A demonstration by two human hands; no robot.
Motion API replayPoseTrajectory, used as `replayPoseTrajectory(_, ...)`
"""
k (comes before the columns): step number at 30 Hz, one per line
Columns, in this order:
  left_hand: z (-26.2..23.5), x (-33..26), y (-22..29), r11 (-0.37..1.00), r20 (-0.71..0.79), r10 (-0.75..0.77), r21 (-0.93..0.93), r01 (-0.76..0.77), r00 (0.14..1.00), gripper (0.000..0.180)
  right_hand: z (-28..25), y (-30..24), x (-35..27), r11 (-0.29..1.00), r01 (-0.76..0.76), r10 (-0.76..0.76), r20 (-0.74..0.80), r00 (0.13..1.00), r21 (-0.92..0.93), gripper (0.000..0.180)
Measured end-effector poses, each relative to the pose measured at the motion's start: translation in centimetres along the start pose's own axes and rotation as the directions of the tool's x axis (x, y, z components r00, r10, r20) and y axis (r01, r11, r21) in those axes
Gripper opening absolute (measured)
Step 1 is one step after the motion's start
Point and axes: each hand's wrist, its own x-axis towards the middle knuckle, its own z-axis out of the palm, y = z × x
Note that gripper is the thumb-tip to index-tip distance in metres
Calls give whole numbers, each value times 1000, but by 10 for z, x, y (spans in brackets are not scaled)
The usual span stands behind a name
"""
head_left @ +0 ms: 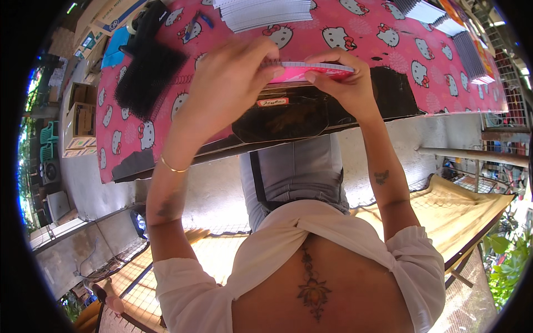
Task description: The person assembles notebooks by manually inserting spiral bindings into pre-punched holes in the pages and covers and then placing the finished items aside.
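My right hand (347,77) grips a thin pink notebook (302,75) between thumb and fingers, its white page edges turned up. At the notebook's left end, the fingers of my left hand (230,83) are pinched together on a dark spiral coil (183,79), part of which sticks out to the left of the hand. The hand covers most of the coil. Left of it lies a large heap of black spiral coils (145,80) on the table. A small pair of blue-handled pliers (204,21) rests beyond my left hand.
The table has a pink cat-patterned cover (388,66), worn to black along the near edge. White paper sheets (264,14) are stacked at the back. Bound notebooks (472,58) stand in piles at far right. Cardboard boxes (81,119) sit off the left side.
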Motion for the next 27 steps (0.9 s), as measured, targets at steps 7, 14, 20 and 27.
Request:
replayPoseTrajectory(7, 93, -37, 2, 859, -394, 213, 511, 21, 894, 78, 8, 1, 2, 1000, 18, -18, -35, 999, 5, 22)
replayPoseTrajectory(14, 36, -3, -1, 937, -406, 240, 336, -100, 882, 37, 2, 1, 2, 1000, -2, 2, -21, 1000, -2, 21)
replayPoseTrajectory(20, 14, -6, -5, 966, -297, 242, 158, -202, 924, 19, -2, 4, -2, 998, 3, 0, 53, 999, -58, 20)
replayPoseTrajectory(27, -7, -2, -13, 979, -135, 203, 57, -197, 970, 18, -2, -4, 1, 997, -68, 64, 81, 995, 46, 22)
